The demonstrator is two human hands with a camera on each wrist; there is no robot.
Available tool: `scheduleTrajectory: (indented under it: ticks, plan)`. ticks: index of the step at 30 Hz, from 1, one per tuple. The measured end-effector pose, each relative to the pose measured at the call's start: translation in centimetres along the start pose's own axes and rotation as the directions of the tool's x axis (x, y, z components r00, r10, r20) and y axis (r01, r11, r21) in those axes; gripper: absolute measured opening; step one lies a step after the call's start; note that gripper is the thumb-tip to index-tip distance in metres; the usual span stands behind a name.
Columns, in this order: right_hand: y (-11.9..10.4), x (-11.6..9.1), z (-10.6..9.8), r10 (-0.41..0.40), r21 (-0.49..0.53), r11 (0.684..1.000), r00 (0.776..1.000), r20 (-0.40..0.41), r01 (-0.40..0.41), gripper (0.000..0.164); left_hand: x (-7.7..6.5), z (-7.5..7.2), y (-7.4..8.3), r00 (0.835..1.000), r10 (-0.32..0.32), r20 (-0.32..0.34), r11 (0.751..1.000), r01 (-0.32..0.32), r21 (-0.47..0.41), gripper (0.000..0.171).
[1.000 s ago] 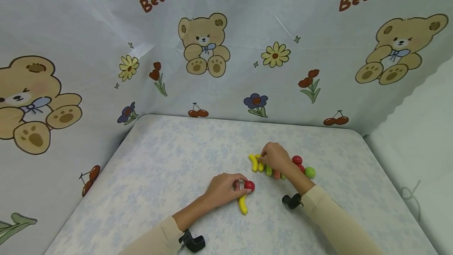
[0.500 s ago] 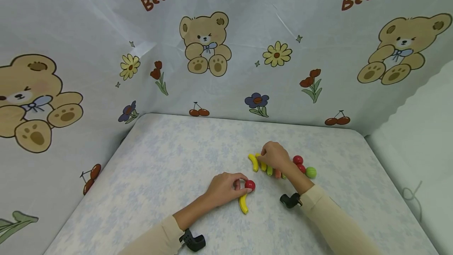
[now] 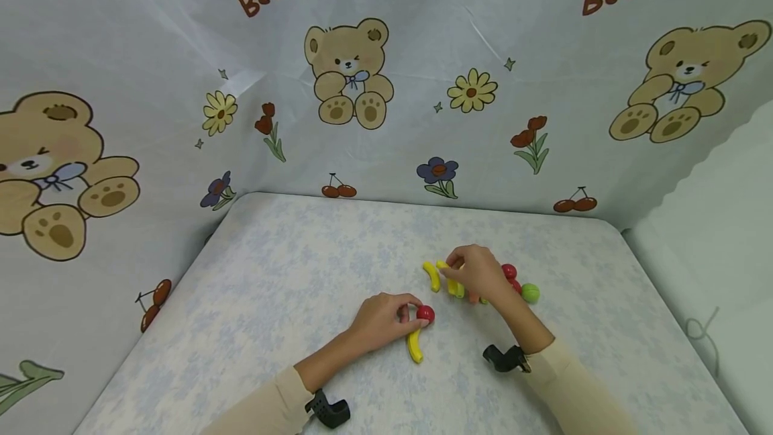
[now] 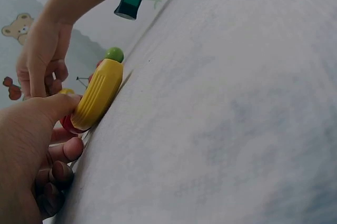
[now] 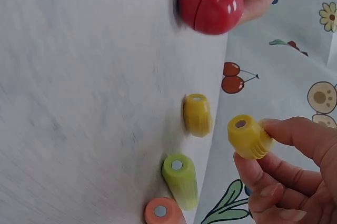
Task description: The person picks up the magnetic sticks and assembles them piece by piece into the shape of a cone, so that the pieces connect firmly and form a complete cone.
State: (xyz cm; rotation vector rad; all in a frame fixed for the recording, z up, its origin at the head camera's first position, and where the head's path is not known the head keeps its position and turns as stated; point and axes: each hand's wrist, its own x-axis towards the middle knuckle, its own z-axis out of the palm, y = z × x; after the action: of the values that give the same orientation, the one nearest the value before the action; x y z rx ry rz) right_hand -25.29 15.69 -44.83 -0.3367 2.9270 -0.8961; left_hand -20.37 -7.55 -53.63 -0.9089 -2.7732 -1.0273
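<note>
My left hand (image 3: 382, 321) pinches a red round toy fruit (image 3: 426, 315) between thumb and fingers on the table. A seam runs across this red toy fruit (image 5: 211, 4) in the right wrist view. Just below it lies a yellow toy banana (image 3: 415, 348), close to the thumb in the left wrist view. My right hand (image 3: 481, 274) holds a second yellow toy banana (image 5: 250, 137) between thumb and fingers, raised off the table; its end bears a grey disc. Beside that hand, another yellow banana (image 3: 431, 276) lies on the table.
A light green toy piece (image 5: 180, 182) and an orange one (image 5: 163, 212) lie in a row near the right hand, partly hidden by it in the head view. Red balls (image 3: 509, 271) and a green ball (image 3: 530, 293) sit right of the right wrist. A bear-print curtain (image 3: 410, 146) hangs behind.
The right hand has shifted slightly right, and the banana in it has moved right and lifted from its place in the row. The left hand stays on the red toy fruit.
</note>
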Motion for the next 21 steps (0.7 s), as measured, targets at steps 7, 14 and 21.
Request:
scheduleTrajectory:
  ticks: [7,14,21]
  plan:
    - [0.0,-1.9,0.7,-0.010,0.059,0.998,1.000,0.029,0.008,0.016,0.0,-0.2,0.1,1.000,0.003,-0.007,1.000,-0.003,-0.008,0.031]
    - [0.4,-3.1,1.4,-0.044,0.058,0.997,0.998,0.049,0.041,0.012,0.0,0.0,-0.2,1.000,-0.006,-0.012,1.000,0.006,-0.010,0.034]
    - [0.9,-3.8,2.0,-0.057,0.073,0.996,0.992,0.116,0.049,0.009,0.1,-0.1,-0.1,1.000,-0.009,-0.016,0.999,0.009,-0.038,0.033]
